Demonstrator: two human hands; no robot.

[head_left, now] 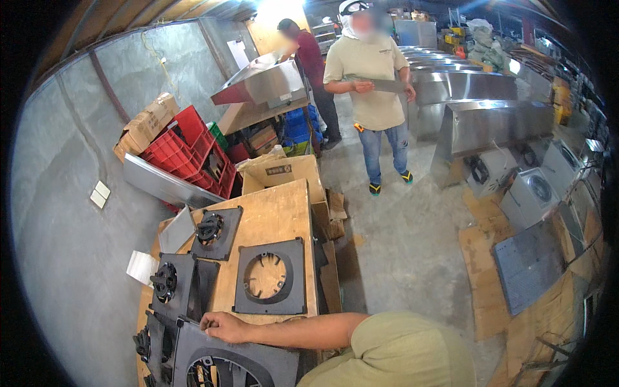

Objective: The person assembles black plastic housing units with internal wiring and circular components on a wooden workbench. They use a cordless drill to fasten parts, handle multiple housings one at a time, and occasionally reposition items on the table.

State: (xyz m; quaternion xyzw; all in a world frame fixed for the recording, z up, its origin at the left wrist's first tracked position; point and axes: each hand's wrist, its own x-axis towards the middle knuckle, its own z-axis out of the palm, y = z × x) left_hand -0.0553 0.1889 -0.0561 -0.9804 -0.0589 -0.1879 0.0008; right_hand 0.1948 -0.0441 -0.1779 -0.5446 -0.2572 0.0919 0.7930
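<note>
My right hand (225, 327) reaches in from the lower right, fingers bent down and closed at the upper edge of a large black square plate with a round opening (277, 362). My left hand is out of view. Beyond the wrist, another black square frame (243, 304) lies flat on the wooden table (284, 213), bare wood showing through its round hole. Along the table's left side stand several black square plates with round motor-like parts, among them a farther one (227, 240) and a nearer one (184, 303).
Red crates (187, 155) and a cardboard box (284, 173) stand past the table. One person (367, 77) stands ahead holding a flat metal piece; another person (309, 61) is by a metal hood (271, 84). Metal hoods (496, 122) and boxy fan units (532, 193) line the right.
</note>
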